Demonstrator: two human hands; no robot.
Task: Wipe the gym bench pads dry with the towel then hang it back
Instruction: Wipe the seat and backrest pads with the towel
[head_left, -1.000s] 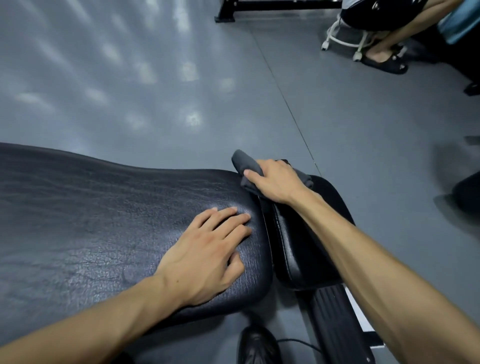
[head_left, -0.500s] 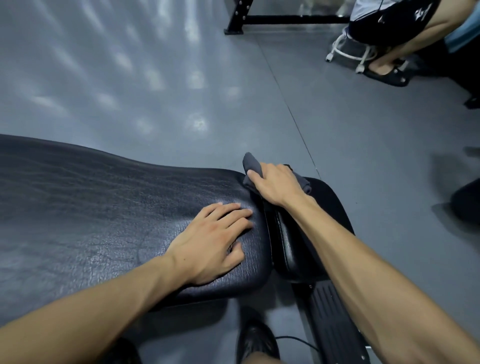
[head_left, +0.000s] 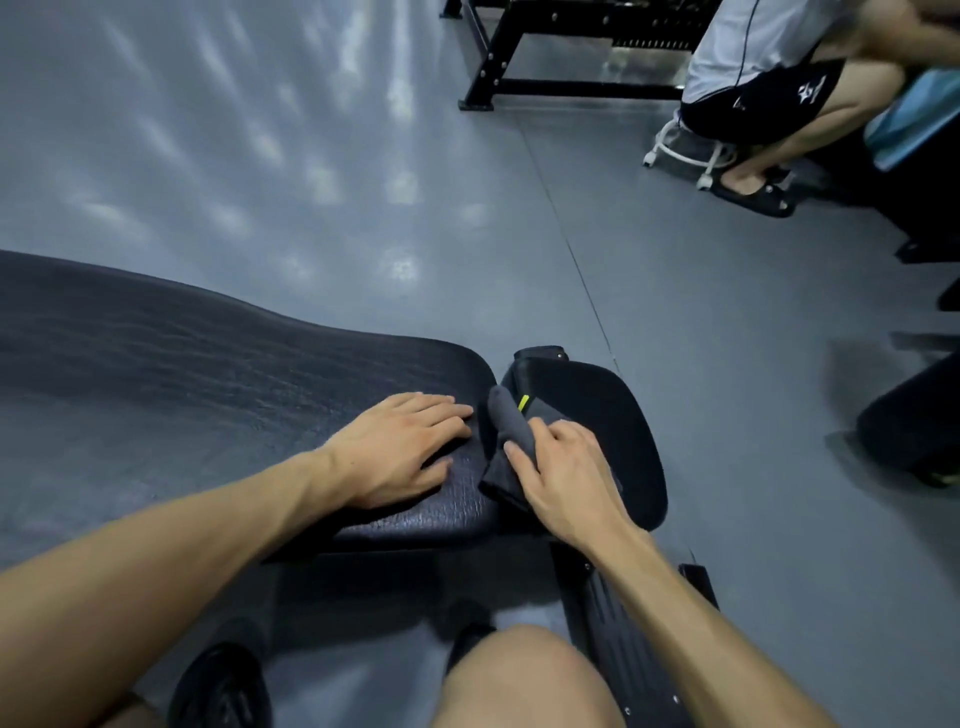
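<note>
A long black leather bench pad (head_left: 182, 395) runs from the left to the centre. A smaller black seat pad (head_left: 613, 415) sits just to its right, across a narrow gap. My left hand (head_left: 400, 449) lies flat on the long pad's right end, fingers straight. A dark grey towel (head_left: 511, 436) is bunched in the gap between the pads. My right hand (head_left: 563, 475) presses down on the towel with fingers spread, over the seat pad's left side.
Grey gym floor (head_left: 311, 182) spreads beyond the bench. A person sits on a white stool (head_left: 685, 150) at the top right, near a black machine frame (head_left: 519, 62). The bench's black base (head_left: 623, 634) and my knee (head_left: 524, 680) lie below.
My right hand has dragged the towel toward me along the gap between the pads. My left hand stays flat on the long pad. The camera has tilted up and back.
</note>
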